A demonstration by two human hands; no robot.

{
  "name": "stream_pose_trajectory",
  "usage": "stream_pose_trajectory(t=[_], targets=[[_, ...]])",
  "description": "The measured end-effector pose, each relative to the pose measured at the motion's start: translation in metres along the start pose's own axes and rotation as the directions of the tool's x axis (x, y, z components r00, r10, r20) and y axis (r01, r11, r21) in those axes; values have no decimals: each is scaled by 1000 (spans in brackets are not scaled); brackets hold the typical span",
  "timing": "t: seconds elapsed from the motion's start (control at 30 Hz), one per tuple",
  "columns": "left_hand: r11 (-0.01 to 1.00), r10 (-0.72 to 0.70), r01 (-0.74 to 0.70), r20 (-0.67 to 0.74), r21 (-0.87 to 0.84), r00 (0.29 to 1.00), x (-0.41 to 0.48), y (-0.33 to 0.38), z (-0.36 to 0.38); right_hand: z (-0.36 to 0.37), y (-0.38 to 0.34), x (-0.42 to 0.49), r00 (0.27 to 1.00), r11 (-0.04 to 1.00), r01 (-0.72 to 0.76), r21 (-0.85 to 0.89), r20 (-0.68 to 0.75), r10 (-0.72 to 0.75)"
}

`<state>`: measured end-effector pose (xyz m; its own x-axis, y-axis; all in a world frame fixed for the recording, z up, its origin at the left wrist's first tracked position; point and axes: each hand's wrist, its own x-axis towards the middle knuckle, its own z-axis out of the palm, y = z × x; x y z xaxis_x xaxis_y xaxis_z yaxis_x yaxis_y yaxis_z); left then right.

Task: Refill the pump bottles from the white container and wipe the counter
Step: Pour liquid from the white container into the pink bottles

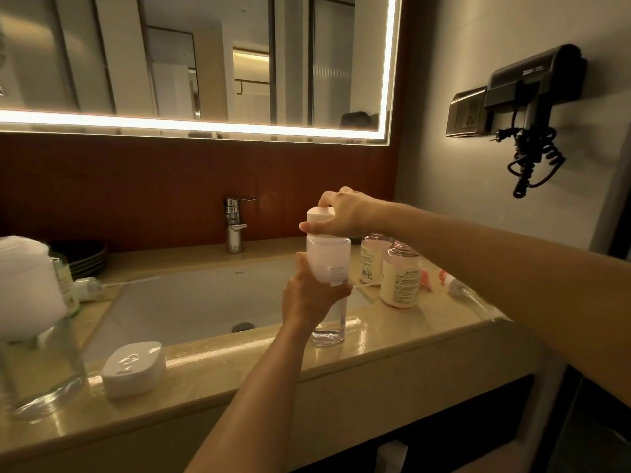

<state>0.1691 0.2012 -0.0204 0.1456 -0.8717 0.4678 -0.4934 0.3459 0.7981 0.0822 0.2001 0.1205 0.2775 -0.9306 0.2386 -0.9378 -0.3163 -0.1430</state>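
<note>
Gripping container (328, 262) in left hand (307, 302); right hand (346, 213) pinches cap (317, 214). Twisting could slip and spill onto counter (403, 343).

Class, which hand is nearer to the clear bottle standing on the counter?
Left. The left hand grips round the top of the clear bottle; the right hand is higher, holding the upper end of the white container above it.

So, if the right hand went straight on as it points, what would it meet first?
The right hand grips the white cap; beyond it, probably the faucet, though that may stand farther back.
</note>
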Motion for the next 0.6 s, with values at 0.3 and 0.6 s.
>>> stream_pose_trajectory(t=[0.3,0.6], targets=[[1000,3,-3,-1,3,1000,0,-1,1,-6,-5,-1,997,968,25,249,63,-42],[1000,2,-2,1,6,1000,1,-1,1,-6,-3,-7,997,932,3,362,71,-30]])
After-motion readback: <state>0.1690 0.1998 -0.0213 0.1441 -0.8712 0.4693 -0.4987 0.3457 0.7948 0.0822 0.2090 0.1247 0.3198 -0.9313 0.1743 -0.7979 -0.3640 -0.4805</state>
